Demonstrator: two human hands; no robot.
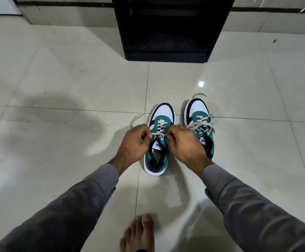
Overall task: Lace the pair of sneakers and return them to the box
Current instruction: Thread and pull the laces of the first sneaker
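Hands, left hand [134, 142] and right hand [185, 144], pinch the left sneaker's [157, 140] lace [159, 132]

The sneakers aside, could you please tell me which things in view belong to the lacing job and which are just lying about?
Part of the job:
left sneaker
right sneaker
grey lace, pinched by left hand and right hand

Just there:
black cabinet
bare foot

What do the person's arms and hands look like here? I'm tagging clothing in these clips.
Both arms wear long grey sleeves ending at the wrists. The left hand and right hand are bare: no gloves, rings or watch visible.
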